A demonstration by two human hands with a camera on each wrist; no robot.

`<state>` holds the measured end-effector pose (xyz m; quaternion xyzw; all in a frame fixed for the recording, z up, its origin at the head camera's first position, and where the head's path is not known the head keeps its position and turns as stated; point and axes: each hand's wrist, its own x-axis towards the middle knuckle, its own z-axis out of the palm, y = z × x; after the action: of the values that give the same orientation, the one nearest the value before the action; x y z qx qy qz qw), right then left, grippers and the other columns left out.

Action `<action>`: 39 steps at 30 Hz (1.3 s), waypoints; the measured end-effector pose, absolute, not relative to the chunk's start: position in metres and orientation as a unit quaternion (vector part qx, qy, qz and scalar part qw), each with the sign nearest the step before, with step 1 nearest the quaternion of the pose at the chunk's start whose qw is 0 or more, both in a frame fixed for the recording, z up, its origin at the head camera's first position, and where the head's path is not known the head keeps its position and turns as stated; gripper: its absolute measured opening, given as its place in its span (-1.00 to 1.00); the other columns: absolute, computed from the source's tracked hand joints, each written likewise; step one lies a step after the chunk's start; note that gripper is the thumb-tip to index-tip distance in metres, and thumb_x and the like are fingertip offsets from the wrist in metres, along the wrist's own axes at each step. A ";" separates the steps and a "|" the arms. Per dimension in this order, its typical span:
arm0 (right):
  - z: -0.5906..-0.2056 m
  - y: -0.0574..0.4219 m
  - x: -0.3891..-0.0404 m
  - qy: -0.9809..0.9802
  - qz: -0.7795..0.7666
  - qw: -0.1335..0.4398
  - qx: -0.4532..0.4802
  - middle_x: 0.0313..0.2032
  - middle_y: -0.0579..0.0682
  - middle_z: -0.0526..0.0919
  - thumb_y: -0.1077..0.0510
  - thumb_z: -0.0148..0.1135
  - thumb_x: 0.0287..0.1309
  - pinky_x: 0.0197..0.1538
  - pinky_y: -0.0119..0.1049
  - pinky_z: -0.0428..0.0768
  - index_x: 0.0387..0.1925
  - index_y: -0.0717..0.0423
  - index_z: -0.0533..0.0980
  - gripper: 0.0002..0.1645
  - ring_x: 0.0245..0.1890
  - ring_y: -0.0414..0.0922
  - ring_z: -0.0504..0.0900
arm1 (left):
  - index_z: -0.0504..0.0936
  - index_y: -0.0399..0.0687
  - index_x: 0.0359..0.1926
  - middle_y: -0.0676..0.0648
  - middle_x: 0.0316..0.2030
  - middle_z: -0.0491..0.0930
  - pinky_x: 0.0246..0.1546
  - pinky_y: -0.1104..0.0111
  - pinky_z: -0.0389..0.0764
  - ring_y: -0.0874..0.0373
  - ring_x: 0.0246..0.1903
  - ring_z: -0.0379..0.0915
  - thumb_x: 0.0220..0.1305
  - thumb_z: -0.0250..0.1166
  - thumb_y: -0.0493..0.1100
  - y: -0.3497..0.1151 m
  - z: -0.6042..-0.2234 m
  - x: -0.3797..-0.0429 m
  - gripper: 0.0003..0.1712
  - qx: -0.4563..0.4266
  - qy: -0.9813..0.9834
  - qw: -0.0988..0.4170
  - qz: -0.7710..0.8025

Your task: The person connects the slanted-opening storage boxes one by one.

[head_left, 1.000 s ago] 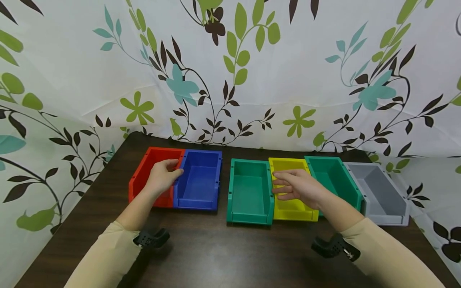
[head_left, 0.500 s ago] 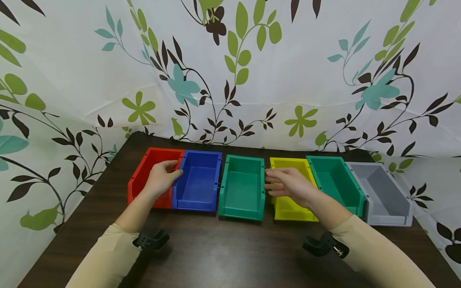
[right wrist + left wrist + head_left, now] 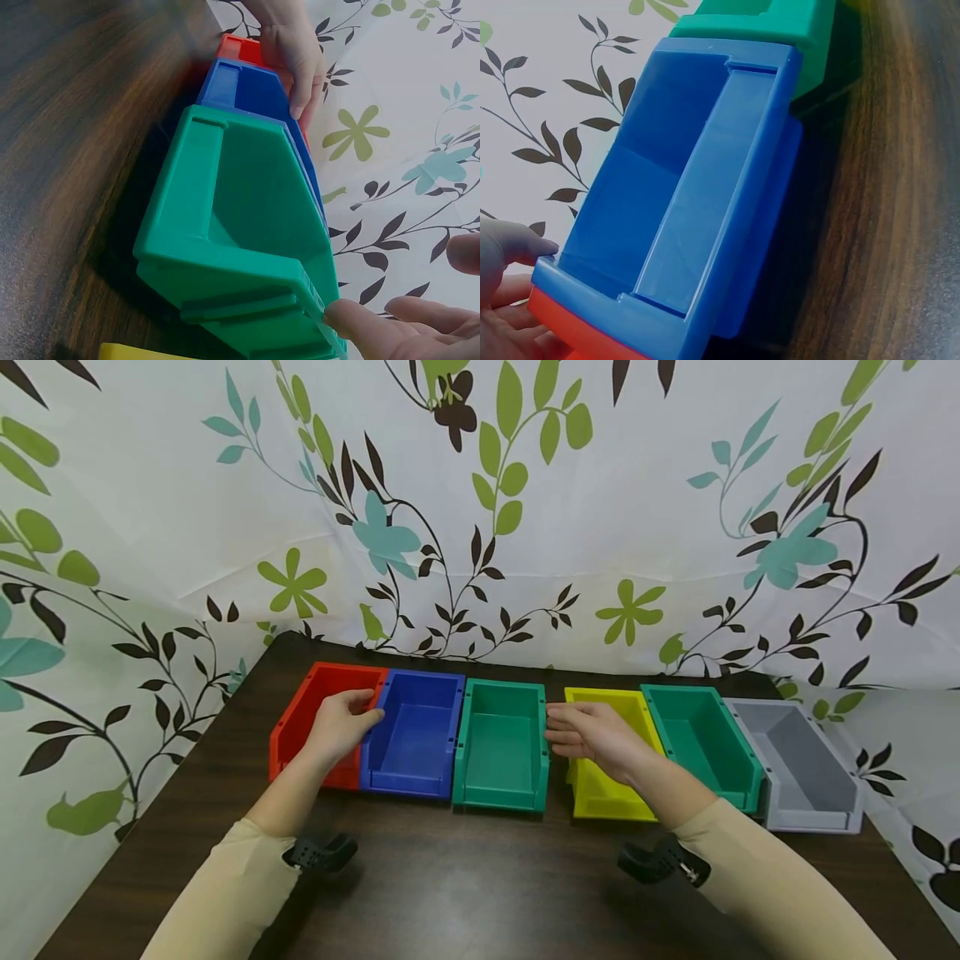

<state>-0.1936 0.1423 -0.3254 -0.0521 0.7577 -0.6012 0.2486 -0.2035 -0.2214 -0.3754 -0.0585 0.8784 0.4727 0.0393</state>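
My left hand (image 3: 341,727) reaches over the red bin (image 3: 296,727) and pinches the adjoining walls where it meets the blue bin (image 3: 412,739). In the left wrist view the thumb (image 3: 532,244) lies on the blue rim, with the other fingers on the red side. A green bin (image 3: 501,752) stands right beside the blue one. Against its right wall my right hand (image 3: 596,739) rests with fingers extended; in the right wrist view a fingertip (image 3: 345,315) touches the wall's upper edge.
A yellow bin (image 3: 615,797), partly under my right forearm, stands apart from the left green one. Right of it come a second green bin (image 3: 705,743) and a grey bin (image 3: 798,760). All stand on a dark wooden table (image 3: 465,885) before a leaf-patterned cloth (image 3: 525,568).
The left green bin has slid left, away from the yellow bin and up to the blue one, with my right hand following at its right wall. My left hand has stayed in place.
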 end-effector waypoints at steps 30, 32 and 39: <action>-0.347 0.104 -0.221 0.828 -0.525 0.193 -0.037 0.44 0.16 0.05 -0.03 0.00 0.35 0.36 0.09 0.23 0.43 0.13 0.06 -0.26 0.41 0.12 0.12 | 0.27 -0.33 0.33 -0.34 0.27 0.33 0.08 0.04 0.53 -0.19 0.12 0.41 0.33 0.11 -0.16 -0.227 -0.377 -0.215 -0.40 -0.066 0.890 0.024 0.450; -0.347 0.104 -0.224 0.833 -0.517 0.194 -0.029 0.44 0.19 0.05 0.01 0.02 0.33 0.34 0.08 0.27 0.44 0.18 0.02 -0.23 0.39 0.13 0.16 | 0.26 -0.32 0.33 -0.34 0.28 0.32 0.10 0.04 0.51 -0.20 0.15 0.38 0.34 0.12 -0.15 -0.227 -0.378 -0.216 -0.39 -0.066 0.892 0.024 0.447; -0.354 0.103 -0.235 0.858 -0.472 0.202 0.001 0.31 0.24 0.30 0.13 0.09 0.26 0.13 -0.08 0.54 0.40 0.33 0.06 -0.23 0.14 0.06 0.45 | 0.27 -0.31 0.34 -0.33 0.28 0.32 0.12 0.02 0.49 -0.20 0.17 0.36 0.34 0.12 -0.14 -0.225 -0.377 -0.217 -0.39 -0.062 0.896 0.023 0.438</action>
<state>-0.2345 0.1027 -0.3543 0.0013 0.8580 -0.4723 0.2018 -0.2172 -0.2255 -0.3775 -0.0621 0.8965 0.4381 0.0231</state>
